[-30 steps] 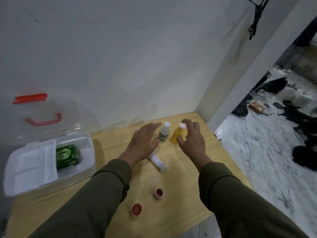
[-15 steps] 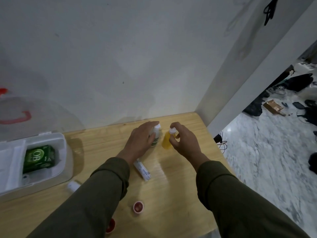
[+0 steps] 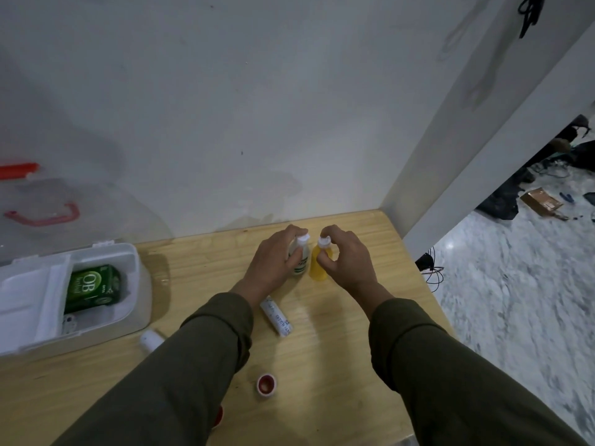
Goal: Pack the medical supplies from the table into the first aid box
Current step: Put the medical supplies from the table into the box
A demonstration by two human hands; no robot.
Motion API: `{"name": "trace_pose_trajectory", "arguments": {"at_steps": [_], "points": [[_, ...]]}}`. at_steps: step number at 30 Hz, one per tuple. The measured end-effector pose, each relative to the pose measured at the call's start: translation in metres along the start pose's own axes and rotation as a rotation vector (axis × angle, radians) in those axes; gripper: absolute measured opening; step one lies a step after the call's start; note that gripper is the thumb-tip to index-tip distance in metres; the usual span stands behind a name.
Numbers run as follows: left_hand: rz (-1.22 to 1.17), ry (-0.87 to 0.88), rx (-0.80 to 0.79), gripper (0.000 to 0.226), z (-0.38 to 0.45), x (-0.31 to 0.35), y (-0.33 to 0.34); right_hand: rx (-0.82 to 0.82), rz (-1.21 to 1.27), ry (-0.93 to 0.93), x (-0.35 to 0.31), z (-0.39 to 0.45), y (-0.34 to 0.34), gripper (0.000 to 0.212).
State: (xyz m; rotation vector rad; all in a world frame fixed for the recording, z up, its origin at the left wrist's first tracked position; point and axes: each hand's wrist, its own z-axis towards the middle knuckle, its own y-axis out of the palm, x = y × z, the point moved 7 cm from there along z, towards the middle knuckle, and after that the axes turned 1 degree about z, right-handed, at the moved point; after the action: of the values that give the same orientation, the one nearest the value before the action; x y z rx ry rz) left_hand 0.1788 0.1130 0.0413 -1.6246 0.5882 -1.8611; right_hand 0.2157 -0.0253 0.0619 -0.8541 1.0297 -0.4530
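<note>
So the two little bottles are the thing right now; the white bottle [image 3: 301,257] with the green label stands upright on the desk [image 3: 351,320] inside the curl of the left hand [image 3: 273,265], and the yellow bottle [image 3: 317,262] stands just beside it, pinched near the neck by the right hand [image 3: 347,262]; both sets of fingers look clamped on their bottle, not spread, and neither bottle looks lifted yet as far as I can tell.

What could go sideways, imo: the bottles are nearly touching, caps almost side by side, so if either hand tilts its bottle on the lift it'll likely knock the other; the right-hand grip looks like a fingertip pinch high up by the cap, so the yellow one could swing or slip out; if a cap is loose, that's a spill waiting to happen, though I can't tell from here.

Just behind the left wrist lies a white tube [image 3: 276,315] on its side; pulling the arm back low could roll it. Nearer the person, a small red-and-white roll [image 3: 266,385] sits well back of the fingers, and another white item [image 3: 151,339] peeks out by the left sleeve; easy to sweep off with a forearm.

Far left of the fingers is the first aid box [image 3: 135,272], lid open, with a green carton [image 3: 91,288] already inside; the carry crosses over that clutter, so a low pass is the risk.
</note>
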Motion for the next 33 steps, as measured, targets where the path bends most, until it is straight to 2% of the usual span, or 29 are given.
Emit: {"name": "trace_pose_trajectory", "arguments": {"at_steps": [4, 8, 14, 19, 26, 33], "points": [[-0.019, -0.018, 0.016, 0.027, -0.01, -0.007, -0.017, 0.016, 0.042, 0.02, -0.016, 0.003, 0.002, 0.023], [-0.049, -0.01, 0.062, 0.026, -0.025, -0.015, -0.056, 0.057, 0.097, -0.007, -0.058, 0.007, 0.001, 0.019], [-0.089, 0.023, 0.157, 0.025, -0.049, -0.027, -0.137, 0.142, 0.134, -0.016, -0.136, 0.014, 0.007, 0.017], [-0.071, 0.047, 0.297, 0.024, -0.078, -0.046, -0.22, 0.183, 0.208, -0.027, -0.212, 0.018, 0.025, 0.018], [-0.091, -0.004, 0.354, 0.022, -0.115, -0.093, -0.288, 0.13, 0.327, -0.012, -0.293, 0.013, 0.071, 0.02], [-0.156, -0.025, 0.289, 0.024, -0.126, -0.126, -0.292, 0.046, 0.28, -0.036, -0.317, 0.001, 0.109, 0.023]]}}
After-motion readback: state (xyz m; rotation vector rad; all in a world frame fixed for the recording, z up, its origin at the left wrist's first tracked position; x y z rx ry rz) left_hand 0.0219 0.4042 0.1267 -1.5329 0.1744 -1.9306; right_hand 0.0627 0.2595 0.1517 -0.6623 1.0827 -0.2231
